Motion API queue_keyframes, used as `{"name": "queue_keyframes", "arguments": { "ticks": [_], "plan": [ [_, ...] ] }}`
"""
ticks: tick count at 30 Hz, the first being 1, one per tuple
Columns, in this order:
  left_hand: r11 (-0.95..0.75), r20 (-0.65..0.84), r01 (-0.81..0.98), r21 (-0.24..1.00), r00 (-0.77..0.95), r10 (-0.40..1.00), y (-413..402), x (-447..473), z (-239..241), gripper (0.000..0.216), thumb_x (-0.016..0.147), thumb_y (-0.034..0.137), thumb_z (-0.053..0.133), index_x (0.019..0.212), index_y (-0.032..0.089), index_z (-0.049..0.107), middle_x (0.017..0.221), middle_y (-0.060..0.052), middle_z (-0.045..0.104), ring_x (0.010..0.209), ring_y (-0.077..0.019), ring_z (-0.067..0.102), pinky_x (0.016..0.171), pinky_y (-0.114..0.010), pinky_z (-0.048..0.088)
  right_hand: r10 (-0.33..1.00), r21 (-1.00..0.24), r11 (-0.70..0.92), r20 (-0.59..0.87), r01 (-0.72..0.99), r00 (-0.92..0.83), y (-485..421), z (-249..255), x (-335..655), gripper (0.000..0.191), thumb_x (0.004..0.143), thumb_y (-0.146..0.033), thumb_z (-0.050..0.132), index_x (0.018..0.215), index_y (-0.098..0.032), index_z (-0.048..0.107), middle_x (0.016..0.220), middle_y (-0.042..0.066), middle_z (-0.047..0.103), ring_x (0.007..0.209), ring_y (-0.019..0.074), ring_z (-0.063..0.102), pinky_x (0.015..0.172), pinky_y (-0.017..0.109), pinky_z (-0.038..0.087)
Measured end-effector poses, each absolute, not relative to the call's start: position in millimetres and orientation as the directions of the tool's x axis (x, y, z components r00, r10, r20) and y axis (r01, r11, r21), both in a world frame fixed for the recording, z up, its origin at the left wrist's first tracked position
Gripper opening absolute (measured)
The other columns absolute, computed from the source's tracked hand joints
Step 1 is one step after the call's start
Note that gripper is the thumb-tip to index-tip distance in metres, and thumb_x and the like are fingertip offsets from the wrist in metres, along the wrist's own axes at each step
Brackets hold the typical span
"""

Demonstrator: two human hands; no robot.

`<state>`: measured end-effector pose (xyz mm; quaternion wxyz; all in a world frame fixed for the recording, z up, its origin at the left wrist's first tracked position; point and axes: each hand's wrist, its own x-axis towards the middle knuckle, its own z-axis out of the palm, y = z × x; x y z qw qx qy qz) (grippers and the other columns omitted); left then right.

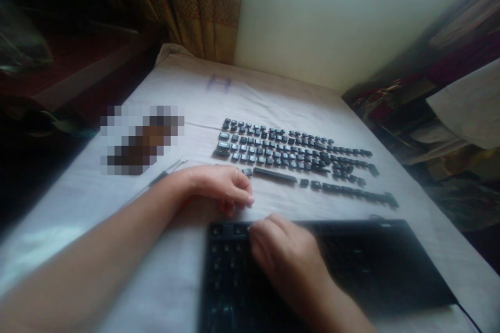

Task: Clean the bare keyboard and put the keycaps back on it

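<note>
One keyboard [371, 265]; loose keycaps [289, 153] in rows, too many to count. Left hand [219, 184]: fingers curled closed on surface [187, 93]. Right hand [285, 255] on keyboard, grip indeterminate.

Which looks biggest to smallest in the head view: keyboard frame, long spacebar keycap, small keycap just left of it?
1. keyboard frame
2. long spacebar keycap
3. small keycap
The frame sits nearest the camera, yet the gaps are plain.

I counted one keyboard [371, 265] under my right hand [285, 257], one long space bar [274, 175] just beyond my left hand [219, 184], and about five rows of keycaps [289, 153], too many to number.
</note>
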<state>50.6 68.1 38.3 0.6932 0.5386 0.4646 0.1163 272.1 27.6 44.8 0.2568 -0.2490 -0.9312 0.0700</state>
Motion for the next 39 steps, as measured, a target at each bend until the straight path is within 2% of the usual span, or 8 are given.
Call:
{"name": "queue_keyframes", "arguments": {
  "ticks": [10, 17, 29, 39],
  "plan": [
    [0.394, -0.526, 0.348, 0.851, 0.541, 0.657, 69, 51, 38, 0.028, 0.075, 0.046, 0.071, 0.078, 0.019, 0.063, 0.066, 0.003, 0.063, 0.055, -0.0107, 0.060, 0.053, -0.022, 0.047, 0.515, -0.268, 0.857, 0.435, 0.440, -0.739, 29, 47, 270, 0.035, 0.095, -0.010, 0.042, 0.067, -0.019, 0.061, 0.059, -0.002, 0.053, 0.047, 0.0107, 0.046, 0.050, 0.024, 0.033],
    [0.397, -0.524, 0.342, 0.852, 0.541, 0.658, 69, 52, 40, 0.033, 0.072, 0.049, 0.073, 0.077, 0.019, 0.063, 0.065, 0.003, 0.063, 0.055, -0.0101, 0.060, 0.052, -0.021, 0.046, 0.519, -0.339, 0.852, 0.448, 0.399, -0.728, 25, 57, 268, 0.029, 0.094, -0.009, 0.045, 0.072, -0.017, 0.064, 0.060, -0.002, 0.054, 0.049, 0.0101, 0.048, 0.051, 0.021, 0.036],
    [0.409, -0.525, 0.329, 0.851, 0.535, 0.662, 68, 53, 41, 0.034, 0.070, 0.050, 0.076, 0.076, 0.019, 0.063, 0.068, 0.003, 0.064, 0.056, -0.0096, 0.060, 0.052, -0.020, 0.046, 0.513, -0.302, 0.857, 0.422, 0.418, -0.748, 23, 44, 257, 0.028, 0.093, -0.009, 0.046, 0.069, -0.020, 0.058, 0.061, -0.002, 0.053, 0.050, 0.0120, 0.045, 0.052, 0.025, 0.033],
    [0.401, -0.526, 0.342, 0.850, 0.499, 0.689, 74, 31, 35, 0.034, 0.072, 0.052, 0.074, 0.084, 0.021, 0.064, 0.072, 0.002, 0.066, 0.061, -0.0116, 0.062, 0.057, -0.022, 0.047, 0.542, -0.318, 0.838, 0.383, 0.444, -0.748, 23, 43, 257, 0.028, 0.091, -0.009, 0.046, 0.070, -0.020, 0.060, 0.061, -0.001, 0.055, 0.049, 0.0121, 0.048, 0.051, 0.024, 0.033]
  ]
}}
